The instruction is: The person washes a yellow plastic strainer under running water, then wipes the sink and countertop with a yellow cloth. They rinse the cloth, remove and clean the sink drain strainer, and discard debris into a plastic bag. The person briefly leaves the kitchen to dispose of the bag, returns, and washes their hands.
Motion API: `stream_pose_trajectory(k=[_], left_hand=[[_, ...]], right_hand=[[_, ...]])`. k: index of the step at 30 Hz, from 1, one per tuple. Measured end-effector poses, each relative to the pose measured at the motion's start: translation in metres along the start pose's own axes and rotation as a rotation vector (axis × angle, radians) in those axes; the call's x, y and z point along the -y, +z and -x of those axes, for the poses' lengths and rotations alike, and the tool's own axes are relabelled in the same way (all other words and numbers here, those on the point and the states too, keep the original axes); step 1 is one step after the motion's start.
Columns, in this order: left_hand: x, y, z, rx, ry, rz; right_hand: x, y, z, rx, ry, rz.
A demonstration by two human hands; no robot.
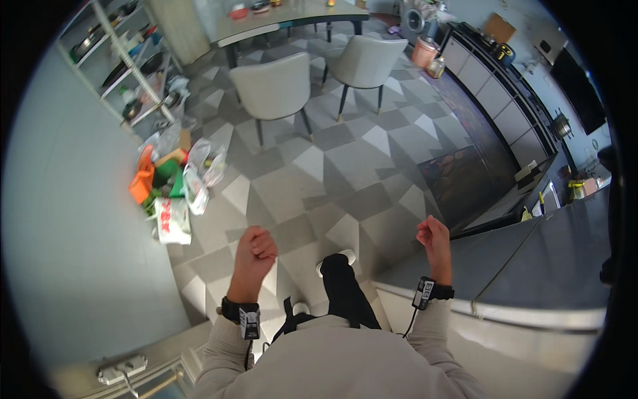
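My left hand (257,249) is curled into a loose fist above the patterned floor (299,194), with nothing seen in it. Curled as well, my right hand (434,237) is raised near the dark side of a tall cabinet or refrigerator (498,269); no object shows in its fingers. A black strap with a small box (249,321) is on my left wrist, and a similar wired box (423,293) is on the right one. One white shoe (348,256) shows ahead of my body, at the end of a black trouser leg (344,289).
Plastic bags (202,169), a green bin or bag (168,177) and a white printed bag (173,222) lie by the left wall. Two grey chairs (274,87) stand before a table (299,12). Metal shelving (107,42) is at left, a kitchen counter (491,95) at right, a door handle (122,369) behind.
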State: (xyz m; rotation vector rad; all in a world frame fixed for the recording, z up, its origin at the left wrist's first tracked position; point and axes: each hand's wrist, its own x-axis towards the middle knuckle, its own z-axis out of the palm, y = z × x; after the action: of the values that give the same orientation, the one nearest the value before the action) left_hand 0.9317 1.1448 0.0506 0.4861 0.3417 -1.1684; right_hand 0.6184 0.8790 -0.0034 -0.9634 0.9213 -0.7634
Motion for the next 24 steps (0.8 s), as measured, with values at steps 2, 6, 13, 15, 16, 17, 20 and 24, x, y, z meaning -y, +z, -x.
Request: stream_pose_trajectory(k=[2, 6, 13, 15, 16, 17, 20, 24], left_hand=[[-0.011, 0.024, -0.042, 0.121, 0.026, 0.004], [-0.040, 0.076, -0.116, -0.069, 0.297, 0.054], [-0.049, 0.173, -0.252, 0.070, 0.396, 0.000], [-0.038, 0.207, -0.305, 0.089, 0.394, -0.049], [-0.031, 0.224, -0.331, 0.081, 0.376, -0.059], [-0.019, 0.244, -0.364, 0.109, 0.337, -0.067], [0.027, 0.314, -0.457, 0.205, 0.201, -0.108], [0.147, 0.422, -0.573, 0.167, -0.121, -0.207]], right_hand=[[0.007, -0.022, -0.034, -0.077, 0.001, -0.001], [0.054, -0.068, -0.123, -0.181, -0.040, -0.171], [0.124, -0.166, -0.189, -0.422, -0.122, -0.229], [0.136, -0.199, -0.204, -0.499, -0.151, -0.264], [0.141, -0.213, -0.208, -0.535, -0.171, -0.269], [0.145, -0.227, -0.216, -0.557, -0.193, -0.286], [0.161, -0.266, -0.230, -0.692, -0.296, -0.350], [0.180, -0.302, -0.226, -0.951, -0.273, -0.455]])
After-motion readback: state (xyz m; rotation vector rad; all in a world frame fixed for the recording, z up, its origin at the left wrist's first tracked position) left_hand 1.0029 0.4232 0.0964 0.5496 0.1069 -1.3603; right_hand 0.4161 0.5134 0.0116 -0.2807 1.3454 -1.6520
